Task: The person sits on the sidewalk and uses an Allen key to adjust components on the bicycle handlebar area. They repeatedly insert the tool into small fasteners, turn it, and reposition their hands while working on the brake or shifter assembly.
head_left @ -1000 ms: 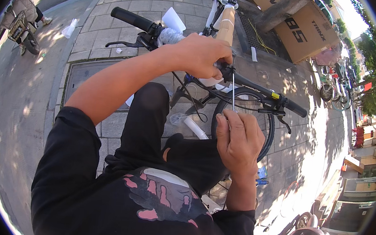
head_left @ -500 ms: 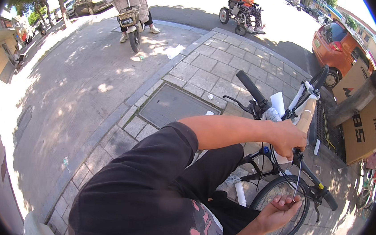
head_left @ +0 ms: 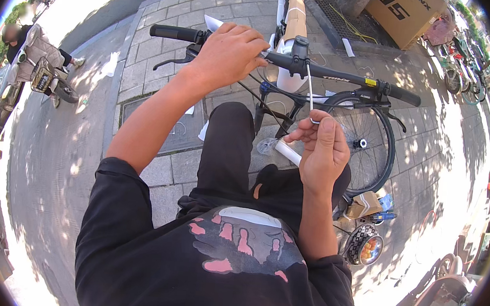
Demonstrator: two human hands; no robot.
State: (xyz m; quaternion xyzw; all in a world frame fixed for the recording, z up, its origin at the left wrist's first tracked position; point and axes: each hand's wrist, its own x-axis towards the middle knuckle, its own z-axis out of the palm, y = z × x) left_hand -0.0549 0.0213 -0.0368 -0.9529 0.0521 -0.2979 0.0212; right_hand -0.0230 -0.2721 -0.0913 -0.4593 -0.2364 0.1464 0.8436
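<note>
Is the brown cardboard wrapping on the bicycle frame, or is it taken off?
It is on: the brown cardboard forms a long sleeve beyond the handlebar, and a pale band runs across it.

Right of the handlebar stem (head_left: pixel 300 49), the handlebar (head_left: pixel 342 77) is unobstructed; left of it, the left hand (head_left: pixel 228 53) blocks access; on its near side, a hex key (head_left: pixel 310 90) intrudes.

Left hand (head_left: pixel 229 52) covers stretch of handlebar (head_left: pixel 339 75); palm hidden. Right hand (head_left: pixel 322 151) partly hides lower end of thin metal tool (head_left: pixel 310 91); tip's seating at stem (head_left: pixel 299 48) too small to tell. Wheel (head_left: pixel 361 144) partly behind right hand. Cardboard box (head_left: pixel 405 18) cut by upper edge. Scooter rider's (head_left: pixel 18 43) head blurred.
</note>
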